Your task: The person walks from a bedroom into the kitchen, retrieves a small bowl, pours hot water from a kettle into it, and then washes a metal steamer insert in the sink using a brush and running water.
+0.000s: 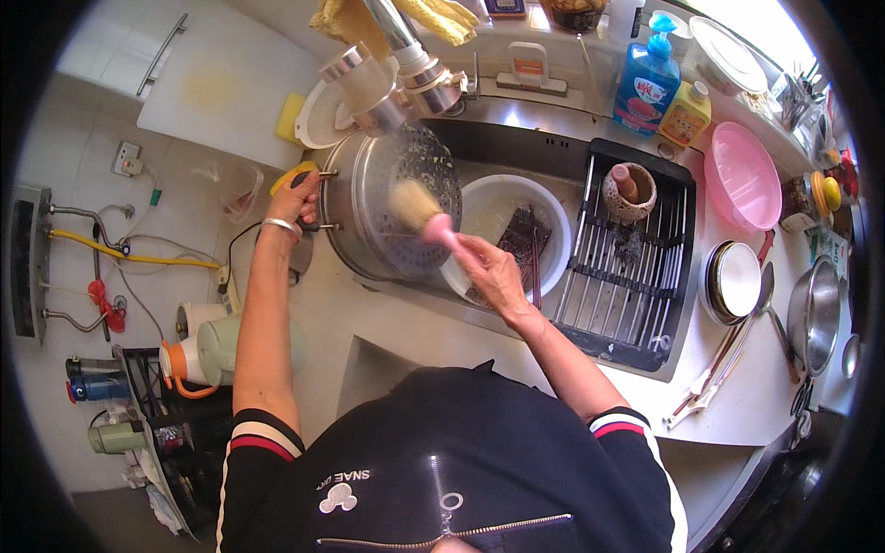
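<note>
My left hand (296,200) grips the black side handle of a large metal steamer pot (346,207), which is tipped on its side over the left end of the sink. A perforated surface with pale bits on it shows at the pot's open side. In my right hand (494,273) is a brush with a pink handle and pale bristles (413,205); its head is blurred against the perforated surface. Beneath and to the right, a white basin (561,228) in the sink holds water, a dark slatted item (525,235) and chopsticks (536,269).
A black drying rack (681,276) with a stone mortar (639,207) covers the sink's right part. The faucet (432,83) hangs just above the pot. Soap bottles (646,86) stand behind the rack; a pink basin (743,176) and utensils lie to the right.
</note>
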The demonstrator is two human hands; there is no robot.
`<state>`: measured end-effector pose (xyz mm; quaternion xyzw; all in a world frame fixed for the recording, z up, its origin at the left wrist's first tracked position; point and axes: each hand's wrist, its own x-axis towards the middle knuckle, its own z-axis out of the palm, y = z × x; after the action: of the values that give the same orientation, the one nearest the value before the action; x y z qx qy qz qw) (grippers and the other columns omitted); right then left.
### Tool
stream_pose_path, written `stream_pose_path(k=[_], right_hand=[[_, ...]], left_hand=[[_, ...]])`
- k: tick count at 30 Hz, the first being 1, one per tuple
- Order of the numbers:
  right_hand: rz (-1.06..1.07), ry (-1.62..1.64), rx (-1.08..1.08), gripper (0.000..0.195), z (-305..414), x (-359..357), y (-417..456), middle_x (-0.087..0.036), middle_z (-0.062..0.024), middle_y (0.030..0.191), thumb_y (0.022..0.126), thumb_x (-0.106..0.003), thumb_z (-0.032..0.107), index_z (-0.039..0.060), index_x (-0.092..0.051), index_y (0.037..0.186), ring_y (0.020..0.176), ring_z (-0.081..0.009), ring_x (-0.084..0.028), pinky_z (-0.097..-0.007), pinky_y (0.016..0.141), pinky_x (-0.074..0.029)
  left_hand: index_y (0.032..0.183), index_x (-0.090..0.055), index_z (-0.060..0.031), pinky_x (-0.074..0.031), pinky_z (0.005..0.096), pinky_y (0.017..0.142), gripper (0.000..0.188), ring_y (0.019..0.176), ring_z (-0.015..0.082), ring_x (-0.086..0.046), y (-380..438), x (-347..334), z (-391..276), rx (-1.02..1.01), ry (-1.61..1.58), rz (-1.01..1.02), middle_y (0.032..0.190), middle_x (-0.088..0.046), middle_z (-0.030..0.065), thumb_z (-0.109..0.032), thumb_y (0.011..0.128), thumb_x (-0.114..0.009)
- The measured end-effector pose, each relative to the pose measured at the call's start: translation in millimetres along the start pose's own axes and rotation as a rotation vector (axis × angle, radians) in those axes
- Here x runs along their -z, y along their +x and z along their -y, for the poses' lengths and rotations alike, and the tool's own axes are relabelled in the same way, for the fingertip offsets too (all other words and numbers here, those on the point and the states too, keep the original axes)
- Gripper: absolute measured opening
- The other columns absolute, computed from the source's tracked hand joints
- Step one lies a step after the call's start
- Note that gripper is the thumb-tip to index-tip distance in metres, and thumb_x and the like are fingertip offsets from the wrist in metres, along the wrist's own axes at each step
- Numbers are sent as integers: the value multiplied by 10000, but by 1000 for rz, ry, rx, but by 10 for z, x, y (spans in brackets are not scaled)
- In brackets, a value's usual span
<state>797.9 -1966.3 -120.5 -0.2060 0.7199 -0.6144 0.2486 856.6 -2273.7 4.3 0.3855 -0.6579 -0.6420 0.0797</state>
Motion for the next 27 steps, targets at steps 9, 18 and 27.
stream_pose_path(k=[9,18,27], right_hand=[[-104,159,21,295,204,194,86,-644,-41,881,837,-594,234,52,-606,1069,786,-70,-560,-207,707,-446],[-41,-501,-196,333,-626,204,317,-634,-157,874,816,-489,359,137,-623,1025,805,-326,-616,-415,711,-477],[99,-783,-90,280,-991,110,577,-617,-229,821,798,-495,318,106,-651,893,769,-363,-615,-448,696,-484]], left_hand=[[847,-488,-111,-245,190,346,268,381,38,-306,99,105,12,34,-1,0,577,-423,-33,-296,780,-671],[848,-486,-109,-251,192,344,272,382,39,-309,73,53,-32,31,8,-17,579,-424,-28,-284,773,-680],[812,-483,-96,-257,190,348,286,385,37,-315,54,2,-48,14,53,-53,580,-425,-27,-303,774,-677]])
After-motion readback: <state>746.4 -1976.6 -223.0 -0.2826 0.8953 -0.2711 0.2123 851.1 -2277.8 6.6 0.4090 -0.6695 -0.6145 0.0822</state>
